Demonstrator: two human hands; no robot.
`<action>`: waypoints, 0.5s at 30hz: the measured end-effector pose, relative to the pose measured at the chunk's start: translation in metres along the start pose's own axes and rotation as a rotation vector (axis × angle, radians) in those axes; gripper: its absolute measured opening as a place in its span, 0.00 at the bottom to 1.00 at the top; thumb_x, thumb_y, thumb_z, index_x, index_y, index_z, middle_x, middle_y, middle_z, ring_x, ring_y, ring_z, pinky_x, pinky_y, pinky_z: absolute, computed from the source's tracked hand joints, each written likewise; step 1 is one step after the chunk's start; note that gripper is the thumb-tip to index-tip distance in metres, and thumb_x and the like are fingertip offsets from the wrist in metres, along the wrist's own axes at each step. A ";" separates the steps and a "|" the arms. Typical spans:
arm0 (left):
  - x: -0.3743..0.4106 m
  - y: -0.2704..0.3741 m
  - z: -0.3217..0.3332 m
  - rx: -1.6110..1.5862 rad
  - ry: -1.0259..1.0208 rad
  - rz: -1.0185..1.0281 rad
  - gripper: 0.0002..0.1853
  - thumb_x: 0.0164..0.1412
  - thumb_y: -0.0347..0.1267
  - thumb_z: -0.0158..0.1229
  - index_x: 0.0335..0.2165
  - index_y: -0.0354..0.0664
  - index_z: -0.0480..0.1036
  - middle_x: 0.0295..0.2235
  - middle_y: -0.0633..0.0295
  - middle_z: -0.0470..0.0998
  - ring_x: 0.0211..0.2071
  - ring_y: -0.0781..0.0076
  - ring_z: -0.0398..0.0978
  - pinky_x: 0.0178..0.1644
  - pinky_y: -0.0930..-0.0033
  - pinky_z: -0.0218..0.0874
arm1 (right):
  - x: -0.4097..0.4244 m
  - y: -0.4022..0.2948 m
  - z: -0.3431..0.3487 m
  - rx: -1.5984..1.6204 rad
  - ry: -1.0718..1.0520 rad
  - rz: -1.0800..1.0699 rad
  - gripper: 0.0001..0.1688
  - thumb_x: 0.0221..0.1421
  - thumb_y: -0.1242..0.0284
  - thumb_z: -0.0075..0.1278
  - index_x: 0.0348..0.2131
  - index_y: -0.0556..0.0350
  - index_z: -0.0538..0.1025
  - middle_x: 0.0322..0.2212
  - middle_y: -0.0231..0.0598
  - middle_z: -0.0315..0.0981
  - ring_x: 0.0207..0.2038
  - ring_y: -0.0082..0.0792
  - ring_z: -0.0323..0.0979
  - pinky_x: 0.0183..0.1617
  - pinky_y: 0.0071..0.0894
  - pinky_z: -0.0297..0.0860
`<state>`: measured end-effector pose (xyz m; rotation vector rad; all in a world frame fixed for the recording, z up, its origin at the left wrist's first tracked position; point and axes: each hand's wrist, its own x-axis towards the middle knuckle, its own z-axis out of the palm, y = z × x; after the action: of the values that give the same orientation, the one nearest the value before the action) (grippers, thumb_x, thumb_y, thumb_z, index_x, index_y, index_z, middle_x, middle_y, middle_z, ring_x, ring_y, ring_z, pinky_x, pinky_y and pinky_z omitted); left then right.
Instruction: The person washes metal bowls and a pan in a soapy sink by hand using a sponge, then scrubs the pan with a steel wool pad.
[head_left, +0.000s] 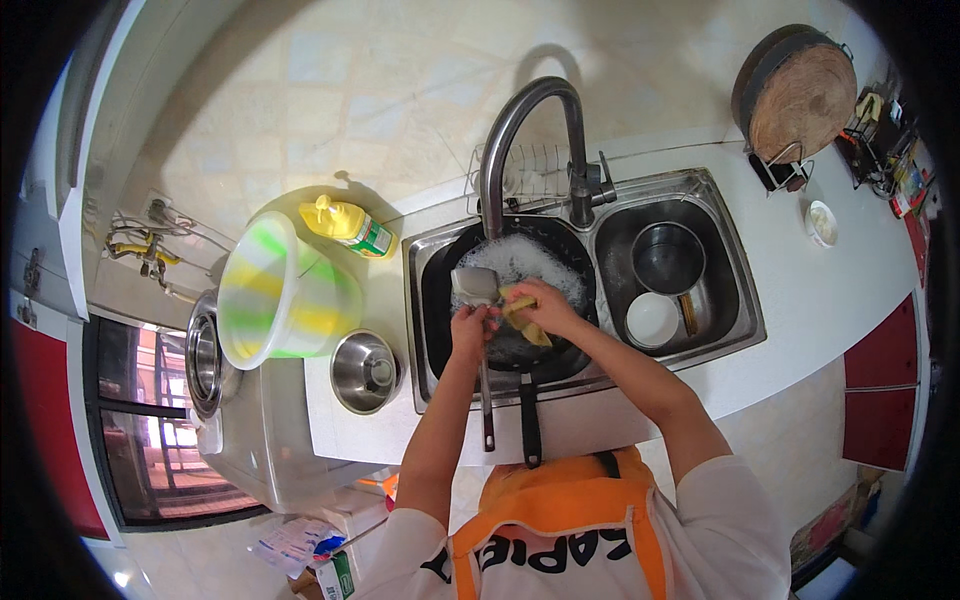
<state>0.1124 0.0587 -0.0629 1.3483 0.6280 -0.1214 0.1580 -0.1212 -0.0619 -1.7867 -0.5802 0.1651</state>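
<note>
My left hand (471, 330) grips the shaft of a metal turner spatula (475, 285), its flat blade raised over the suds and its handle hanging toward me. Close beside it, my right hand (551, 306) holds a yellowish cloth or sponge (527, 319) near the spatula's neck. Below both hands a black wok (577, 247) rests in the left basin, with foamy water (536, 259) inside. Its black handle (530, 427) sticks out over the counter's front edge. Above the wok arches the steel faucet (491, 169).
In the right basin (731, 300) are a dark pot (667, 259) and a white bowl (651, 320). Left of the sink stand a steel bowl (365, 373), a striped plastic bucket (300, 300) and a yellow detergent bottle (352, 226). A wire rack (540, 169) and round cutting board (802, 101) sit behind.
</note>
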 end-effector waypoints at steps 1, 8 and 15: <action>0.005 -0.005 -0.002 -0.010 -0.027 0.004 0.09 0.57 0.32 0.50 0.37 0.42 0.67 0.24 0.65 0.72 0.17 0.80 0.65 0.16 0.79 0.52 | 0.001 -0.023 -0.003 0.066 0.005 -0.074 0.15 0.41 0.78 0.53 0.34 0.50 0.73 0.35 0.41 0.67 0.40 0.46 0.67 0.45 0.36 0.64; 0.007 -0.012 0.036 0.131 -0.052 0.445 0.12 0.56 0.31 0.49 0.39 0.38 0.69 0.33 0.63 0.75 0.24 0.77 0.72 0.24 0.75 0.61 | 0.002 -0.051 0.028 -0.160 0.163 -0.369 0.17 0.45 0.73 0.51 0.39 0.50 0.69 0.44 0.43 0.61 0.50 0.51 0.56 0.55 0.43 0.53; -0.009 0.003 0.041 0.443 0.004 0.259 0.09 0.53 0.31 0.53 0.26 0.35 0.73 0.20 0.63 0.75 0.21 0.75 0.69 0.25 0.67 0.59 | 0.046 -0.027 0.018 -0.082 0.268 -0.153 0.17 0.50 0.67 0.50 0.40 0.56 0.69 0.42 0.46 0.65 0.47 0.45 0.63 0.50 0.41 0.59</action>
<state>0.1205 0.0186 -0.0525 1.8468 0.4366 -0.0481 0.1820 -0.0788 -0.0334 -1.7984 -0.5329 -0.2030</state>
